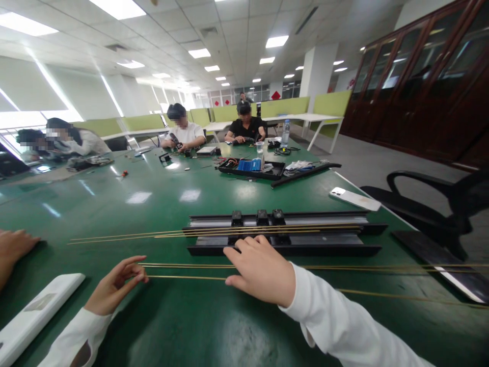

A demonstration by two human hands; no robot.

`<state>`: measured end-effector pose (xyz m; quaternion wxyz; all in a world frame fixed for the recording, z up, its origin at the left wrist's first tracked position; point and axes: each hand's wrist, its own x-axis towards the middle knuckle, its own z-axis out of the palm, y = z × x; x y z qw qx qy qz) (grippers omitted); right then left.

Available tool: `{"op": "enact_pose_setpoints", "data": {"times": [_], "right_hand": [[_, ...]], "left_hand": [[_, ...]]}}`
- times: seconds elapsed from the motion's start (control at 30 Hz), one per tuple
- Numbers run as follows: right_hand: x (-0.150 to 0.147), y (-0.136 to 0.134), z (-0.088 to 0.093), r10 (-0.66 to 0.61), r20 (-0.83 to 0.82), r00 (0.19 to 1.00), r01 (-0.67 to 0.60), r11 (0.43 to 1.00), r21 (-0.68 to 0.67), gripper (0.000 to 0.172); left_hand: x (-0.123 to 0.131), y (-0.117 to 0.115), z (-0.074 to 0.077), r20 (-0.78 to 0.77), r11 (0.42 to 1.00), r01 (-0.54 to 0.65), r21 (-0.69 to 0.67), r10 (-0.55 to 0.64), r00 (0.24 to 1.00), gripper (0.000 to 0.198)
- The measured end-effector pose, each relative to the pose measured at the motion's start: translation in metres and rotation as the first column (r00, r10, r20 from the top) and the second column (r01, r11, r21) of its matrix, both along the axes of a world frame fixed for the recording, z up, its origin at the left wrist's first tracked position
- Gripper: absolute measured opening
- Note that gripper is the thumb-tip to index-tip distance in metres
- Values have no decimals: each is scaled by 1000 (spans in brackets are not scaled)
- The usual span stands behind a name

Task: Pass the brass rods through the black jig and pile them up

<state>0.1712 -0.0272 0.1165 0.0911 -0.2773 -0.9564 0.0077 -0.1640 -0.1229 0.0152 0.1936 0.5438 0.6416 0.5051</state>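
Note:
My left hand (114,285) pinches the left ends of thin brass rods (183,271) that lie lengthwise on the green table (160,204). Over the same rods rests my right hand (260,270), fingers bent and pressing down, its fingertips at the front edge of a long black rail assembly (282,235). More brass rods (126,235) lie across the rail, which carries three small black blocks (256,217) on its top.
Another person's hand (13,250) rests at the left edge. A white flat bar (34,311) lies near left. A white phone (355,199), a black tray with blue parts (250,167) and a black chair (431,204) stand right. Several people sit at the far side.

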Motion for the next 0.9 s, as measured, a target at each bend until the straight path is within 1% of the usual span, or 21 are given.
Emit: {"op": "enact_pose_setpoints", "data": {"times": [0.1,0.2,0.37,0.47,0.57,0.63,0.67,0.73,0.77,0.83,0.87,0.9], "right_hand": [[6,3,3,-12,0,1000,12,1000,-2,40],[12,8,1,-49,13,999,49,999,-1,38],[23,18,-14,-90,12,996,90,996,-20,31],[34,26,-25,-128,-3,992,128,991,-50,26],[51,34,-32,-192,-98,977,185,980,-73,23],[66,41,-34,-254,-192,948,245,967,-70,22],[73,45,-34,-293,-245,924,288,956,-57,22],[89,53,-33,-359,-340,869,368,929,-40,22],[96,58,-32,-384,-379,842,399,916,-41,22],[107,68,-29,-422,-417,805,446,894,-45,22],[112,73,-27,-435,-416,799,460,887,-44,23],[115,78,-25,-443,-410,797,470,882,-41,23]], "left_hand": [[-8,1,-6,6,1000,-5,-18,5,1000,44],[-15,0,-13,7,999,-19,-39,19,1000,44],[-22,0,-20,-49,995,-48,-82,44,998,46],[-27,1,-22,-176,994,-45,-97,27,984,45],[-31,7,-21,-352,998,-39,-48,20,936,40],[-24,13,-11,-439,1000,-9,16,15,899,36],[-16,16,-3,-478,999,11,41,10,879,33],[11,21,21,-571,989,104,105,-26,821,32],[29,20,34,-603,971,159,179,-19,797,32],[66,11,56,-618,918,222,328,31,785,39],[82,2,63,-614,903,245,352,25,789,43],[96,-9,64,-561,893,248,376,6,828,42]]}}
